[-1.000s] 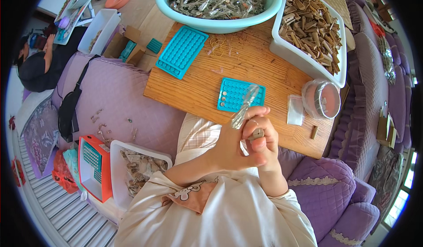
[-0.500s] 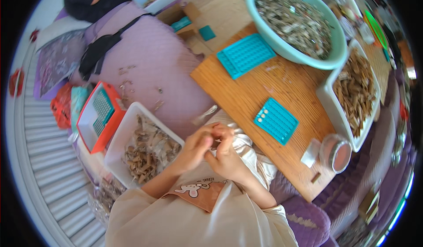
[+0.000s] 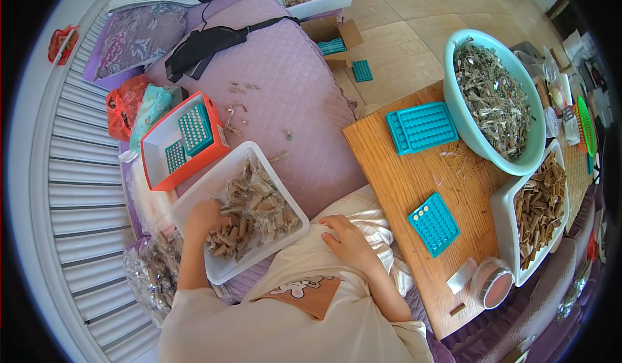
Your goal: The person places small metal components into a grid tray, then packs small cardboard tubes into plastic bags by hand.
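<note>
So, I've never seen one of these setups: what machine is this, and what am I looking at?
There's no machine doing the work here, just a person's two bare hands. A wide fisheye camera on their head looks down, which is why straight edges bend. The picture isn't mirrored.

The left hand reaches into a white bin of brown pieces and clear wrapping; its fingertips are hidden, so I can't tell what it holds. The right hand is over the lap, loosely open, with nothing visible in it.

On the wooden table are teal trays, a pale aqua basin, a white tub of brown bits and a clear round container.
</note>
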Tool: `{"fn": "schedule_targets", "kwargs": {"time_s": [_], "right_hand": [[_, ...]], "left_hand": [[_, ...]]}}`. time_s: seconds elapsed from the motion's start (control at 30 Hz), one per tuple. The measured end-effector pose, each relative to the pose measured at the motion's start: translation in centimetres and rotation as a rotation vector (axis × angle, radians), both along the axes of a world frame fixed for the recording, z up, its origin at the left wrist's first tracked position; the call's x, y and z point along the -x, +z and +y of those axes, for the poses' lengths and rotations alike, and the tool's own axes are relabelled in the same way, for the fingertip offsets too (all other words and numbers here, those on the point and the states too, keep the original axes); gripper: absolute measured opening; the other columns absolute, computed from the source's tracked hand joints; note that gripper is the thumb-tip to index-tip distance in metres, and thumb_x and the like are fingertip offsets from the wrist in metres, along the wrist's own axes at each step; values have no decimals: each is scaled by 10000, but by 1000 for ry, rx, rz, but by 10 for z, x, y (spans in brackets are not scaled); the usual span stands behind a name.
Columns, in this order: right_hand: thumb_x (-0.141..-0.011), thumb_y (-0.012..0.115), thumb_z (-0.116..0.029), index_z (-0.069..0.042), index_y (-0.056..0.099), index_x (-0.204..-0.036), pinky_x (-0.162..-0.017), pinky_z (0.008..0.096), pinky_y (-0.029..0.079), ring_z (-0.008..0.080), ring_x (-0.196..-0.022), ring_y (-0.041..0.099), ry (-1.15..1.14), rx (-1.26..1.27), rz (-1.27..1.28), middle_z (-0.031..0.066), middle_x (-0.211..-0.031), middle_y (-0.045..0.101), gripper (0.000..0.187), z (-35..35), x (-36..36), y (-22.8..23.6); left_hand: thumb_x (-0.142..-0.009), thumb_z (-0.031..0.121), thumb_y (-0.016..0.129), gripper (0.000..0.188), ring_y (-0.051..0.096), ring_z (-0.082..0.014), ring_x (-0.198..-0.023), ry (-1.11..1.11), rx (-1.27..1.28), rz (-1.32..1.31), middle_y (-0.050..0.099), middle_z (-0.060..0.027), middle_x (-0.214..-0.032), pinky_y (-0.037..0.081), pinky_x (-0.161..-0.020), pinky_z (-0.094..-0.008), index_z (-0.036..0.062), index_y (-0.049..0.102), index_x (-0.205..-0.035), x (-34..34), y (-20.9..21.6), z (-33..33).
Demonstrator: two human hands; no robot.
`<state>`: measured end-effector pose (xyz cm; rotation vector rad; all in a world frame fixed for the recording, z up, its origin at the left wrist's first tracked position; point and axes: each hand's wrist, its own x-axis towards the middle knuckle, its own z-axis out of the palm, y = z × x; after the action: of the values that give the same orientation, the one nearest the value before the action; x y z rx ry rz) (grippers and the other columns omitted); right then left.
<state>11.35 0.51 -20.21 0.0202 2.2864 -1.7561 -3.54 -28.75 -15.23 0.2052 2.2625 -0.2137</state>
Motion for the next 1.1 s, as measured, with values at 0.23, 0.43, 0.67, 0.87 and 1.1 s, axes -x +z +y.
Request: {"fn": "schedule_targets", "kwargs": {"time_s": [0.23,0.43,0.67,0.87,1.1], "right_hand": [[-792,512,-119,-25,499,-1027,-765,341,415,308,-900,516,-64,-3,-11,156,-992,517,253,-3,1,7],[-783,522,-106,-16,520,-1010,-732,319,445,272,-827,558,-130,1,-27,155,-978,541,244,3,-5,-2],[-773,524,-66,5,549,-956,-717,290,464,213,-817,586,-345,94,-106,132,-875,592,198,8,-23,-26],[-777,524,-73,4,555,-942,-703,281,464,209,-792,592,-369,81,-136,137,-876,599,185,14,-26,-29],[-806,537,-139,-9,508,-1047,-758,293,443,200,-880,568,-474,91,-170,131,-933,583,275,18,-17,-21]], "left_hand": [[-696,101,551,115,564,-333,-671,-365,-719,841,563,-164,-674,454,-621,-413,34,540,-788,155,-42,61],[-686,96,583,162,577,-322,-689,-702,-425,573,583,-147,-723,466,-623,-404,44,527,-828,208,-109,23],[-757,130,582,199,597,-185,-679,17,-988,1046,617,-111,-813,454,-592,-268,59,558,-941,171,-29,11],[-791,131,555,198,556,-98,-766,282,-926,1056,608,-56,-828,428,-657,-237,47,540,-971,152,-6,-12],[-795,101,548,151,532,-99,-722,380,-1310,641,572,-23,-790,422,-659,-226,21,536,-922,96,23,64]]}}
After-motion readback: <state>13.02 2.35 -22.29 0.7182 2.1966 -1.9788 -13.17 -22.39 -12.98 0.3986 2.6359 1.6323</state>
